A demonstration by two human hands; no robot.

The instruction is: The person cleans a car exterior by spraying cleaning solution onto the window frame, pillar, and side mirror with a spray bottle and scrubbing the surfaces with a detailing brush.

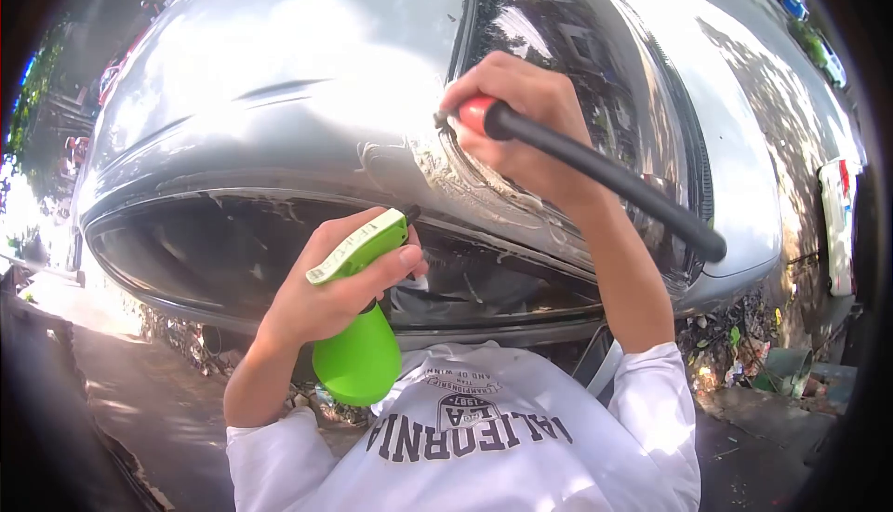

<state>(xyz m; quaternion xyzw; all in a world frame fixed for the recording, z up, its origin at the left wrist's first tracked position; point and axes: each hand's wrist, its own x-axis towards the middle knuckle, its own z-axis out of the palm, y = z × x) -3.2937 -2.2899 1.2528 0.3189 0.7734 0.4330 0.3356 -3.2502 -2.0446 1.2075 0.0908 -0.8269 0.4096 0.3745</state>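
My left hand [349, 270] is wrapped round the neck and trigger of a green spray bottle [358, 359] with a pale green top, held upright near the car's side window. My right hand [521, 117] grips a long black-handled tool with a red collar [605, 172]. Its dark tip meets the car body at the upper corner of the windshield [567, 38], though fingers hide most of the working end. Whitish, muddy residue [456, 163] with streaks lies on the silver car [307, 121] beneath this hand, along the windshield's side edge.
The dark side windows [223, 242] run below the silver roof. Beyond the windshield is the hood [739, 196]. On the ground at right lie leaves and debris [744, 354], and a white vehicle [837, 224] stands farther off. Paved ground [158, 400] is at left.
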